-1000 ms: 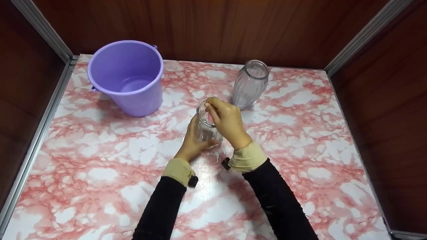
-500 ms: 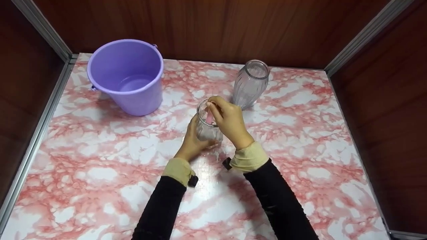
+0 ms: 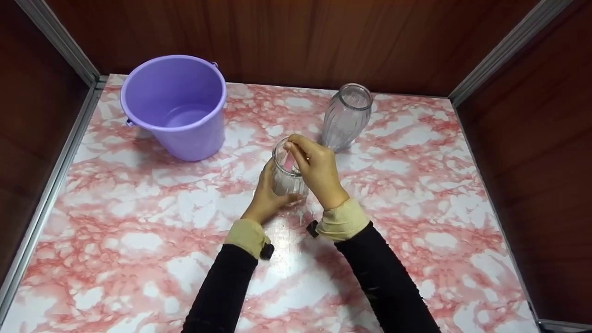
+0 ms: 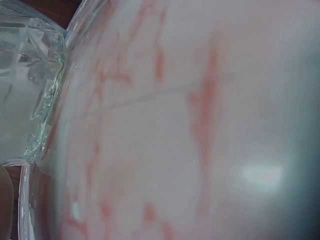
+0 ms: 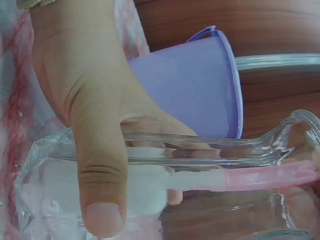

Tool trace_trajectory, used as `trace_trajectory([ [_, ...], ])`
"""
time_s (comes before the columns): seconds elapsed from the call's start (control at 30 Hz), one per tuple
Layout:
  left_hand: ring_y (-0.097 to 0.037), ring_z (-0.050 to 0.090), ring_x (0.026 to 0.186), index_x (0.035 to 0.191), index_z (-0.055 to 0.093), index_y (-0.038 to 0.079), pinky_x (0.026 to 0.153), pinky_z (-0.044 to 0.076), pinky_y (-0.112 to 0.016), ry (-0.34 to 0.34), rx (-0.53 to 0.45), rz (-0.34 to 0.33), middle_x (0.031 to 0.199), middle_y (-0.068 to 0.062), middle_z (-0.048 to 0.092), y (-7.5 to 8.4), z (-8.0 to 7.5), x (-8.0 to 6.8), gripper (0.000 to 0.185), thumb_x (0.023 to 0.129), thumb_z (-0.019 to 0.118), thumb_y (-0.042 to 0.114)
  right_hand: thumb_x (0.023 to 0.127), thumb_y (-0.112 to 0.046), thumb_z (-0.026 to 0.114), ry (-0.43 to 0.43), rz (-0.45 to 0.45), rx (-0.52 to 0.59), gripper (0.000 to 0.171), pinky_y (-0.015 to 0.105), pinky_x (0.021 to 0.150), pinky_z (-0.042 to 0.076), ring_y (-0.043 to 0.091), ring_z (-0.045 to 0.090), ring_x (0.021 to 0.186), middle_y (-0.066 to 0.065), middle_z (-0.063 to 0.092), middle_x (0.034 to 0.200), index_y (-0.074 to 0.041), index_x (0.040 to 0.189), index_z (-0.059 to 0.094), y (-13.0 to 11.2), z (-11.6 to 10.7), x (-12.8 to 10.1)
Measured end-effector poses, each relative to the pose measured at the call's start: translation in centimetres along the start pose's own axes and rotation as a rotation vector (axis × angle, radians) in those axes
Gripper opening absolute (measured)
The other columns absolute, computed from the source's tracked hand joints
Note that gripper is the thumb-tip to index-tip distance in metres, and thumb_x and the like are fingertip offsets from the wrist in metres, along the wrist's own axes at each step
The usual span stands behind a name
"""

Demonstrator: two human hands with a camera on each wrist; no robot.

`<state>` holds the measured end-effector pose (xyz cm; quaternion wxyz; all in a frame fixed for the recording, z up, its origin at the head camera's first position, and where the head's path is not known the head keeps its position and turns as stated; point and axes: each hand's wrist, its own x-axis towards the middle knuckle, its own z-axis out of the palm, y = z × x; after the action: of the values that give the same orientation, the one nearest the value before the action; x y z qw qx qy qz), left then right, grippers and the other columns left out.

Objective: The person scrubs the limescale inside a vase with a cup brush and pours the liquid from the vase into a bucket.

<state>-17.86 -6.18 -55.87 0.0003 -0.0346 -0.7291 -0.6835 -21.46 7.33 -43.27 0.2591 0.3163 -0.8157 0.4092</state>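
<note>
left hand point(image 3: 267, 194) grips the upright glass jar point(image 3: 287, 173) low on its side; right hand point(image 3: 317, 169) pinches a pink brush point(image 5: 270, 176) poking straight down its mouth.

A clear ribbed glass jar point(image 3: 287, 175) is standing upright on the pink-veined marble tabletop point(image 3: 138, 208), near its middle, its open mouth facing up. A thin pink-handled brush point(image 5: 270, 176) is reaching down through that mouth, its white head point(image 5: 150, 187) sitting low inside the glass. The jar's faceted base is showing close up in the left wrist view
</note>
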Motion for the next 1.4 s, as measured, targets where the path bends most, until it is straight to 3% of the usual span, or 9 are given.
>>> trace_trajectory([
  [0.37,-0.028,0.02,0.152,0.161,0.018,0.023,0.125,0.015,-0.048,-0.003,0.025,0.008,0.165,-0.009,0.023,-0.1,-0.2,0.0,0.119,0.069,0.095,0.024,0.097,-0.008,0.067,0.035,-0.019,-0.004,0.014,0.029,0.077,0.06,0.021,0.072,0.085,0.01,0.076,0.093,0.003,0.102,0.074,0.0,0.5,-0.2],
  [0.73,-0.028,0.023,0.151,0.16,0.021,0.027,0.123,0.021,-0.048,0.002,-0.048,-0.018,0.164,-0.006,0.025,-0.3,-0.1,-0.1,0.118,0.068,0.095,0.019,0.097,-0.007,0.067,0.066,-0.035,-0.082,0.008,0.035,0.064,0.053,0.02,0.063,0.07,0.006,0.071,0.08,0.0,0.097,0.071,-0.2,0.9,-0.3],
  [1.07,-0.028,0.024,0.151,0.16,0.02,0.031,0.122,0.022,-0.05,-0.001,-0.064,-0.053,0.165,-0.003,0.025,-0.1,0.0,-0.4,0.118,0.069,0.095,0.021,0.099,-0.008,0.065,0.013,0.005,-0.057,0.01,0.031,0.062,0.057,0.02,0.066,0.068,0.007,0.073,0.08,0.0,0.099,0.071,-0.2,0.5,-0.2],
  [1.27,-0.026,0.024,0.15,0.161,0.019,0.02,0.124,0.018,-0.048,-0.001,-0.017,0.013,0.164,-0.007,0.027,-0.1,0.0,0.0,0.117,0.071,0.094,0.018,0.1,-0.012,0.064,-0.053,0.003,-0.047,0.012,0.029,0.054,0.048,0.014,0.058,0.058,0.004,0.072,0.076,-0.002,0.098,0.07,0.0,0.0,0.2],
  [1.4,-0.028,0.026,0.149,0.161,0.019,0.02,0.123,0.02,-0.049,0.008,-0.007,0.007,0.163,-0.008,0.028,-0.1,0.1,0.0,0.118,0.07,0.094,0.018,0.102,-0.013,0.061,-0.105,0.004,-0.044,0.014,0.029,0.052,0.047,0.014,0.059,0.057,0.005,0.073,0.078,-0.002,0.097,0.068,0.0,-0.3,0.5],
])
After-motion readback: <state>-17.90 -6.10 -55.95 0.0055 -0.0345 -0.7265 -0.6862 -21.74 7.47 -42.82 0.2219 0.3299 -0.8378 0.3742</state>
